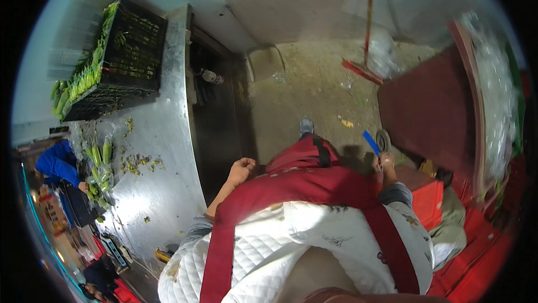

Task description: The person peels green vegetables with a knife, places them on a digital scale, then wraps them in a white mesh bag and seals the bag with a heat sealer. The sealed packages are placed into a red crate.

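My left hand (242, 170) hangs beside the metal-topped counter (168, 135), its fingers curled, with nothing visible in them. On the other side of my dark red apron (302, 181), my right hand (384, 162) grips a blue strip-like object (370, 141) that sticks up from the fist. A grey ring-shaped item (383, 140) appears just beyond that hand; whether I hold it too I cannot tell. Green zucchini-like vegetables (101, 153), some in clear plastic, lie on the counter's far side.
A black crate (132, 50) of leafy greens stands on the counter. A red broom (362, 71) leans by the wall, near a large dark red box-like object (428, 101). Red crates (428, 204) stand at my right. Another person's blue sleeve (61, 164) reaches towards the vegetables.
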`<state>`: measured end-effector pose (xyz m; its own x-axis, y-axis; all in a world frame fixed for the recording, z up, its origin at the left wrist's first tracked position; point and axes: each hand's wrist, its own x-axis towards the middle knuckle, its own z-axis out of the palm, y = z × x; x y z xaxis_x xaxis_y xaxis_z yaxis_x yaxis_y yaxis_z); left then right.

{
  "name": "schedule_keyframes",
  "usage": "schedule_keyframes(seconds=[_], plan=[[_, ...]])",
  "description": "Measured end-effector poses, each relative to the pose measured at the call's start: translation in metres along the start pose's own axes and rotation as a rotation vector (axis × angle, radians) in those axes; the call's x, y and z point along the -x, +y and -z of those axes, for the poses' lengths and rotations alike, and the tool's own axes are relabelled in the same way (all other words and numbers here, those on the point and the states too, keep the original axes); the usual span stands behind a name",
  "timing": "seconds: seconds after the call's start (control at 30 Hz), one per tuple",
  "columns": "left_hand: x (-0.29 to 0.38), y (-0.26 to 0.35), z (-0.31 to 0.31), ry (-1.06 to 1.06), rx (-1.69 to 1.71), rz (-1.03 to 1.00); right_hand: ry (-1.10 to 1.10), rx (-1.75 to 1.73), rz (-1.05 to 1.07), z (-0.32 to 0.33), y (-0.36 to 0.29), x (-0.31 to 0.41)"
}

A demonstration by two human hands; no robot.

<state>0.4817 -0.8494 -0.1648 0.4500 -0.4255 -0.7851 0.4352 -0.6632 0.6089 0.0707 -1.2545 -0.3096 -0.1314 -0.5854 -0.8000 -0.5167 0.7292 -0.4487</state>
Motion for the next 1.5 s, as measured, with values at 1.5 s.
schedule_keyframes(seconds=[1.5], plan=[[-0.056, 0.040, -0.296, 1.076, 0.939, 0.721, -1.211, 1.000, -0.153, -0.803, -0.436, 0.115]])
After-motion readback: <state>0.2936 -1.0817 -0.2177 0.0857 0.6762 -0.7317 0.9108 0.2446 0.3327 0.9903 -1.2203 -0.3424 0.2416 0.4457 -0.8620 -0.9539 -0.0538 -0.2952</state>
